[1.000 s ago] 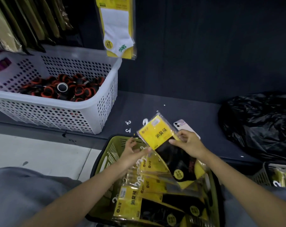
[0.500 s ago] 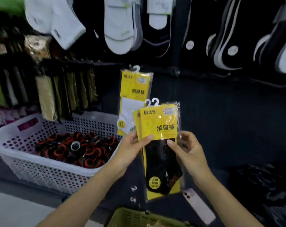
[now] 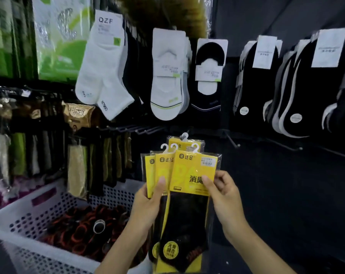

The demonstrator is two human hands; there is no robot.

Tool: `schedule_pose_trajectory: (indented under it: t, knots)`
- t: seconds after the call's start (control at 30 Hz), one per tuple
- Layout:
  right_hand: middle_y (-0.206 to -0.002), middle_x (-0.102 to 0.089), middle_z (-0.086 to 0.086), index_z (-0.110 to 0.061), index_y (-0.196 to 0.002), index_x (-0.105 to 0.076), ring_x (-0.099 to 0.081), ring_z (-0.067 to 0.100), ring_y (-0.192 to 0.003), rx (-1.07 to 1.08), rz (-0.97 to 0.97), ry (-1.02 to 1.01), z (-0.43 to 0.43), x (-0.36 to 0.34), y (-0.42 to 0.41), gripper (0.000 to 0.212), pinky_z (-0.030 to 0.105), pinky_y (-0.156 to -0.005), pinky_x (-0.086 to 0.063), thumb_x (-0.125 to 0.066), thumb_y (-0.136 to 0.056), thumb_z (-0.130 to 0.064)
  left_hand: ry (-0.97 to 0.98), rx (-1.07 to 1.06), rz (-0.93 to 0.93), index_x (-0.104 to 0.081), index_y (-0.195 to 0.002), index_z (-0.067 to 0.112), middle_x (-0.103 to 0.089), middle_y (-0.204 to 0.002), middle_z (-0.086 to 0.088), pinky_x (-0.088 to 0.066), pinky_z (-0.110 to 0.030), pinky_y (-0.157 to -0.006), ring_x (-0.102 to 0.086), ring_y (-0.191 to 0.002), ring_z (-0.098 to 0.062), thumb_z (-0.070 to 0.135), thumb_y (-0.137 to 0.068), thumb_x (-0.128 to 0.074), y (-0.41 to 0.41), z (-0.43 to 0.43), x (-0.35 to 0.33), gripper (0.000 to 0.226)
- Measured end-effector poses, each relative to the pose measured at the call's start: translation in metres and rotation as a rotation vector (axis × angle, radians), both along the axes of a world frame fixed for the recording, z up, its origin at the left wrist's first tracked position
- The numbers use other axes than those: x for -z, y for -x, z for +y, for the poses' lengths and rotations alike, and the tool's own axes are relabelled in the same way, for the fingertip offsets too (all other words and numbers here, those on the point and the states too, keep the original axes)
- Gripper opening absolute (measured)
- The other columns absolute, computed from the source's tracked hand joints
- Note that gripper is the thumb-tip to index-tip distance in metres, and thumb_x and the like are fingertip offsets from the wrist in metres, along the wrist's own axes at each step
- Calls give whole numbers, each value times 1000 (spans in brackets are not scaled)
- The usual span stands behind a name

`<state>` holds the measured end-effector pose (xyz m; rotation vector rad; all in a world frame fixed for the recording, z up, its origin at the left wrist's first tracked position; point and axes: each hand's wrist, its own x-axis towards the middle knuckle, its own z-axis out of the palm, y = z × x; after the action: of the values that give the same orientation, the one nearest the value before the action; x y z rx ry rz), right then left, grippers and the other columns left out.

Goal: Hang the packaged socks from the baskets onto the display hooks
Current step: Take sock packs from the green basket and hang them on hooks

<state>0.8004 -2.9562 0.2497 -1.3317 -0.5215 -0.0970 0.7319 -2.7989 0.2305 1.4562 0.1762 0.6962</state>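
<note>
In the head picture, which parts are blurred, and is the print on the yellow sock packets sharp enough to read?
Head view: the yellow plastic sock packets, gripped by the left hand and pinched by the right hand, are fairly sharp, big print readable, small price label not; head view, upper left: the green poster is smeared.

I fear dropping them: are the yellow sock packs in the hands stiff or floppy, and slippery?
Probably stiffish: the yellow sock packs stand upright above the left hand and right hand, as if card-backed. Likely slippery: the film is glossy and the packs fan apart. Seemingly light: a pinch holds several.
</note>
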Motion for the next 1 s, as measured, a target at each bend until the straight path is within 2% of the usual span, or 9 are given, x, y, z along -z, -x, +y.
schedule_pose_trajectory:
  t: [0.07,0.2,0.37,0.5,0.67,0.73,0.77,0.9,1.0]
  knots:
    - [-90,-75,-6,-17,-99,-59,-71,5,-81,0,24,-17,5,-4,-3,9,14,-61,-53,-60,-89,-19,-47,-71,-32,-63,-88,42,-67,-79,36,-44,-3,-58,-59,-74,22,60,-74,-52,5,13,-5,26]
    - [-89,-75,-4,-19,-96,-58,-71,9,-80,51,22,19,16,-13,-16,6,23,-69,-54,-60,-91,-21,-166,-189,-98,-67,-89,35,-71,-83,23,-44,0,-60,-63,-75,11,54,-79,-54,15,45,-10,25]
    - [-90,-74,1,-18,-94,-58,-70,15,-84,99,-26,67,39,-19,-33,4,29,-78,-55,-60,-91,-16,-199,-327,-92,-66,-87,38,-70,-85,24,-46,-13,-60,-64,-77,9,52,-82,-52,19,69,3,21]
    - [-92,-74,-2,-19,-95,-57,-70,8,-82,115,-47,86,49,-17,-41,5,21,-73,-55,-59,-92,-16,-207,-323,-85,-65,-92,39,-70,-82,26,-46,-7,-59,-63,-77,11,55,-81,-51,16,75,10,24]
    - [-91,-73,-4,-24,-93,-57,-69,-1,-77,192,-18,13,37,-2,-37,8,10,-58,-50,-60,-91,-16,-162,-349,-133,-62,-82,9,-56,-50,12,-38,1,-51,-57,-53,11,50,-81,-53,12,74,7,42]
    - [-91,-73,-5,-24,-95,-58,-69,1,-81,189,-57,-32,31,-2,-37,9,11,-61,-52,-59,-91,-17,-154,-340,-126,-60,-72,33,-63,-57,22,-41,0,-54,-59,-60,12,52,-81,-53,10,74,6,23]
    - [-90,-74,-7,-23,-97,-58,-69,1,-82,174,-87,-41,30,-5,-37,9,11,-63,-53,-59,-91,-16,-156,-340,-125,-67,-84,31,-66,-63,23,-43,-3,-55,-61,-64,12,54,-80,-52,9,75,6,28]
    - [-85,-74,-11,-20,-97,-58,-70,2,-80,129,-140,37,42,-16,-43,8,14,-65,-54,-60,-91,-15,-128,-347,-119,-66,-85,28,-67,-67,21,-42,-12,-60,-60,-63,10,57,-80,-51,7,78,4,33]
    - [-85,-74,-5,-19,-93,-58,-70,12,-83,136,-7,61,54,-13,-55,5,29,-76,-55,-62,-90,-18,-119,-349,-119,-64,-84,28,-66,-65,23,-44,-4,-57,-60,-63,11,57,-79,-51,8,75,2,32]
